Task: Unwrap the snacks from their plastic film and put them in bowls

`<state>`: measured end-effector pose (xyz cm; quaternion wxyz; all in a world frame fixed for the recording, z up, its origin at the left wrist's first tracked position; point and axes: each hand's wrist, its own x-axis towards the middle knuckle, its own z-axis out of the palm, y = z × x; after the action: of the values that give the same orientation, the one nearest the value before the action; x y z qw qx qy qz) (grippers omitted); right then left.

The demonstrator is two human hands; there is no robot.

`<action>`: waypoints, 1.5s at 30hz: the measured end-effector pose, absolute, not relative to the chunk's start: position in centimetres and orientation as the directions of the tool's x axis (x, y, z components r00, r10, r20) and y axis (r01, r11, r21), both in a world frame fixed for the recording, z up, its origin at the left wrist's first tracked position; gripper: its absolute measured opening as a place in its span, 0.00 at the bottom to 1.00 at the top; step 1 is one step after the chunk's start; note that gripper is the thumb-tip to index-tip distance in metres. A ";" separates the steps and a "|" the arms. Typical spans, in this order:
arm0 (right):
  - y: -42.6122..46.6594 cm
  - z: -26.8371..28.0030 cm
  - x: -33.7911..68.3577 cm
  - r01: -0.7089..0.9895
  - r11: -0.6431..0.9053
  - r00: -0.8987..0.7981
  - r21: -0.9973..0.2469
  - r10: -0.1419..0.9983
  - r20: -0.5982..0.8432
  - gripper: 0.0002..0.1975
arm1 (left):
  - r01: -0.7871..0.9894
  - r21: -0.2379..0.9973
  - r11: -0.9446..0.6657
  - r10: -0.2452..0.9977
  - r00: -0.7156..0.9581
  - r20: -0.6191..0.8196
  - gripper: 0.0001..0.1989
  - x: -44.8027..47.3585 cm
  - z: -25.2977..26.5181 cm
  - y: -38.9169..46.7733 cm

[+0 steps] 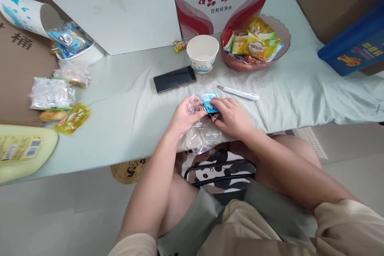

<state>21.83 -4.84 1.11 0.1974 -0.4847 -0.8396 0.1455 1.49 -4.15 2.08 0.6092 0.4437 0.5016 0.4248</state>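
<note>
At the near edge of the cloth-covered table, a clear plastic bag (202,132) lies crumpled between my two hands. My left hand (184,118) grips the side of this bag, thumb pointing inward. The fingers of my right hand (232,116) close over a small light-blue packet (209,98) at the bag's upper part. Beneath that packet shows a small dark wrapped snack (213,117) with orange marks, partly hidden by my fingers. Just beyond my right hand lies a white craft knife (238,92), its metal tip pointing left.
A black phone (175,79), a paper cup (203,54) and a pink bowl (286,42) of wrapped snacks stand beyond my hands. Cartons (105,8) line the back. Wrapped snacks (52,94) and a yellow bottle (27,152) lie left; a blue container (354,40) is at right.
</note>
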 end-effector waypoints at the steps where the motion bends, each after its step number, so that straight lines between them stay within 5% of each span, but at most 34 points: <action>1: -4.8 1.2 21.9 0.754 0.471 -0.435 -0.458 0.880 0.190 0.21 | -0.075 0.970 0.232 0.970 0.099 -0.224 0.23 1.4 2.0 -4.0; 4: -4.7 1.4 22.0 0.737 0.399 -0.376 -0.545 0.913 0.160 0.20 | -0.049 0.979 0.198 0.980 -0.006 -0.199 0.21 1.4 1.7 -3.6; 12: -4.9 1.3 21.6 0.658 0.415 -0.428 -0.628 0.893 0.142 0.27 | 0.087 0.994 0.061 0.995 0.072 -0.068 0.21 2.5 1.0 -3.9; 20: -4.2 2.2 22.6 0.614 0.253 -0.330 -0.748 0.943 0.048 0.25 | -0.102 0.940 0.325 0.920 0.264 -0.290 0.18 1.9 2.9 -3.9; 26: -3.9 1.5 23.4 0.465 0.262 -0.200 -0.846 0.962 0.188 0.25 | -0.129 0.916 0.379 0.916 -0.089 -0.391 0.19 1.5 3.1 -3.0; 29: -3.4 1.0 24.6 0.459 0.322 0.029 -0.828 0.926 0.376 0.25 | -0.147 0.923 0.357 0.897 -0.222 -0.382 0.20 1.2 2.9 -2.6; 34: -1.9 1.3 27.4 0.454 0.393 0.227 -0.800 0.817 0.530 0.22 | -0.181 0.914 0.364 0.892 -0.216 -0.398 0.18 1.1 3.1 -2.7; 40: 1.9 5.5 32.5 0.446 0.422 0.349 -0.789 0.730 0.588 0.17 | -0.211 0.905 0.369 0.890 -0.199 -0.410 0.17 1.2 3.8 -2.8; 45: 6.1 12.6 32.2 0.713 0.166 0.247 -0.681 0.850 0.465 0.17 | -0.202 0.907 0.370 0.894 -0.187 -0.407 0.16 1.2 4.0 -2.7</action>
<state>32.17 6.05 12.58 0.4602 -0.6416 -0.6091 0.0743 1.20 -2.72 4.01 0.5688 0.2878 0.6013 0.4817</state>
